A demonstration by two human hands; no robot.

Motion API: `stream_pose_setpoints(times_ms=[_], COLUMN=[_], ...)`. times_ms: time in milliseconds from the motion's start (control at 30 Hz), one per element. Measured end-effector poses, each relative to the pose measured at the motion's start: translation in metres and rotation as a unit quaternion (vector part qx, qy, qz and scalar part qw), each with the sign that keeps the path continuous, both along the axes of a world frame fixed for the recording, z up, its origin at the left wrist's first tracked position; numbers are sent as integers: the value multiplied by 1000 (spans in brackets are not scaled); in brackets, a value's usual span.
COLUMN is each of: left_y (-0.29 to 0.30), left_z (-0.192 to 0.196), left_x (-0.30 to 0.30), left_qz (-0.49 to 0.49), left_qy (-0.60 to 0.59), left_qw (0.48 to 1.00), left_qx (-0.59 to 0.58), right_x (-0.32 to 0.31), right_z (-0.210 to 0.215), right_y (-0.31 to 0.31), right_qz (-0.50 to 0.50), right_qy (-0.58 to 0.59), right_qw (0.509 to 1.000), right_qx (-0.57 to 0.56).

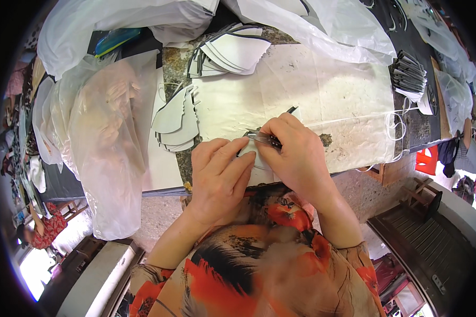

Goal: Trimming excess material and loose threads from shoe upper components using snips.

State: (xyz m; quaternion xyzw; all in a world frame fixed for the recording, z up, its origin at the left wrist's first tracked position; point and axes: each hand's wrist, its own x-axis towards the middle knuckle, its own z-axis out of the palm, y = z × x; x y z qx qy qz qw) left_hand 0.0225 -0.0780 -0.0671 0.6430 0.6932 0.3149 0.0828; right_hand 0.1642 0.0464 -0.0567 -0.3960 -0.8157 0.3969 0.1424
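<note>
The worktop (pixel 174 61) stretches across in front of you, with one large cream sheet (pixel 349 90) spread over its middle. At least three big translucent plastic bags lie around it: a bag with pale contents (pixel 106 174) to your left, an upper-left bag (pixel 90 26) and an upper-right bag (pixel 344 31) along the far side.

Next in size come two fanned stacks of white pieces with dark edges: the far stack (pixel 235 53) at the sheet's far left corner, and the near stack (pixel 177 119) at its left edge. One upright-looking dark-and-white bundle (pixel 409 75) sits beyond the sheet's right side. The layers overlap too closely for you to count.

Your two hands meet just in from the sheet's near edge. Your left hand (pixel 219 174) has its fingertips gathered at one small white piece (pixel 259 158); its thumb is hidden, so you cannot tell whether it grips or only presses. Your right hand (pixel 299 150) pinches one dark-handled metal tool (pixel 264 138).

The piece lies right under your fingertips, between the hands and nearer the left; too much is covered to tell its long axis. The tool runs roughly crosswise, its silver end pointing toward your left fingertips. Smallest, one dark strip (pixel 292 110) juts out just beyond your right knuckles.
</note>
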Motion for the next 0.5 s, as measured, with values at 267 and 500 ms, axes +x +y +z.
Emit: stream_pose_setpoints(times_ms=[267,500], left_y=[2,3], left_z=[-1,1], left_x=[0,2], left_qz=[-17,-15], left_qy=[1,12], left_qw=[1000,999], left_qx=[-17,-29], right_x=[2,12], right_z=[0,8], right_y=[2,13], right_qz=[4,-2], right_qy=[7,26], right_qw=[1000,998], right_qx=[3,-61])
